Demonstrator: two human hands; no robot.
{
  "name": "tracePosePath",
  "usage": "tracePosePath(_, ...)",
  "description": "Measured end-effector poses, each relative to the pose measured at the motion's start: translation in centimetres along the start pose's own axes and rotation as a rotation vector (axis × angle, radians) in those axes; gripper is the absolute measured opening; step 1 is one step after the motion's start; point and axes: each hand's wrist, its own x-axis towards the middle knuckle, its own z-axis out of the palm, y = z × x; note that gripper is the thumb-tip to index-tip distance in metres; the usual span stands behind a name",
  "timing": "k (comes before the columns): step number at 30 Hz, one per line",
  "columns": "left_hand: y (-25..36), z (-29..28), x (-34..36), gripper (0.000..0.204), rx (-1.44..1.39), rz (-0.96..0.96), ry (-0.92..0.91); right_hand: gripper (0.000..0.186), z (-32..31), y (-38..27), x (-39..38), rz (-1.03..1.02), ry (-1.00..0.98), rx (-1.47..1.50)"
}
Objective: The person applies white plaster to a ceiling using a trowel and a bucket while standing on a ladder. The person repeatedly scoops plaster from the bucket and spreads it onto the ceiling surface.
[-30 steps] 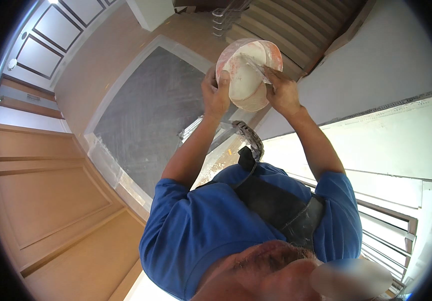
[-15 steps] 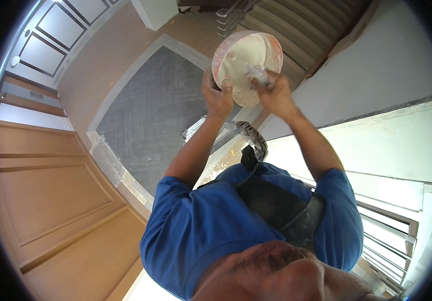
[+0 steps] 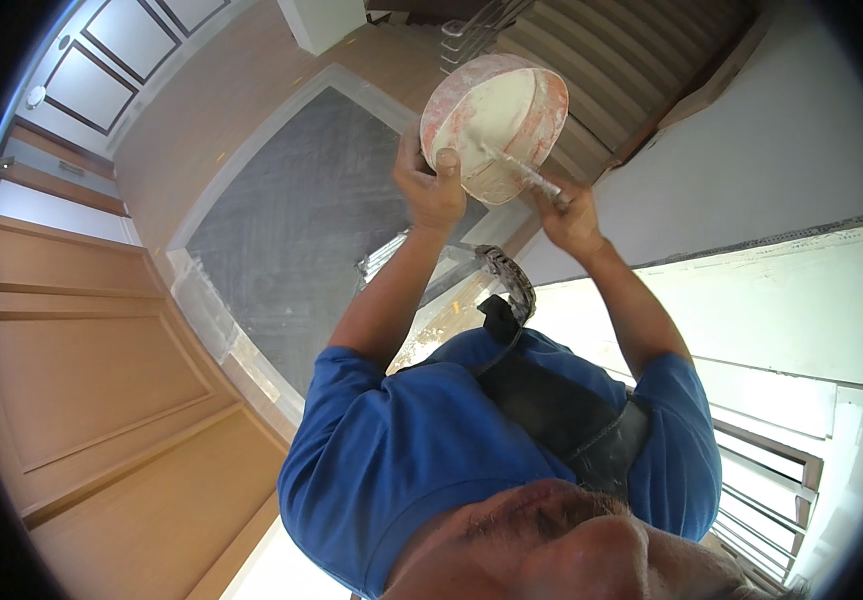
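My left hand (image 3: 434, 180) grips the side of a pale, red-streaked round bowl (image 3: 551, 100) with white plaster-like paste in it, held tilted in front of me. My right hand (image 3: 566, 215) is closed on the handle of a paste-coated tool (image 3: 533, 175), perhaps a spatula or knife, which reaches slanting into the bowl from the lower right; its far end is hard to make out. Just below, between my forearms, are a grimy curved object (image 3: 506, 275) and a metal ribbed piece (image 3: 386, 255), neither clearly identifiable.
A wooden panelled door (image 3: 101, 380) stands left, white panelled doors (image 3: 126, 45) upper left. Dark grey floor (image 3: 281, 230) has a pale border. A staircase (image 3: 611, 80) with metal railing (image 3: 461, 35) descends beyond the bowl. A grey wall (image 3: 731, 160) and railing bars (image 3: 761, 500) are right.
The bowl has risen slightly and tilted. My right hand has moved down and rightward with the tool, whose handle now shows more of its length below the bowl's middle.
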Motion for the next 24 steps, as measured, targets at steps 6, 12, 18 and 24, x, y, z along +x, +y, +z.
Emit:
tracePosePath(6,-0.1,0.6,-0.9,0.086,0.089,0.043,0.058,0.016,3.6,-2.3,-2.0,0.3,0.095,0.516)
tracePosePath(12,-1.5,0.4,-1.9,0.089,0.187,0.104,-0.009,0.025,4.6,-5.1,-1.3,0.488,0.29,1.238)
tracePosePath(18,-3.5,0.1,-3.8,0.076,0.194,0.073,0.09,0.038,2.4,-6.8,-1.0,0.625,0.237,1.473)
tracePosePath(24,-7.5,-3.0,-3.4,0.053,0.092,-0.21,0.099,0.04,-5.2,-7.5,-1.9,0.391,0.302,1.368)
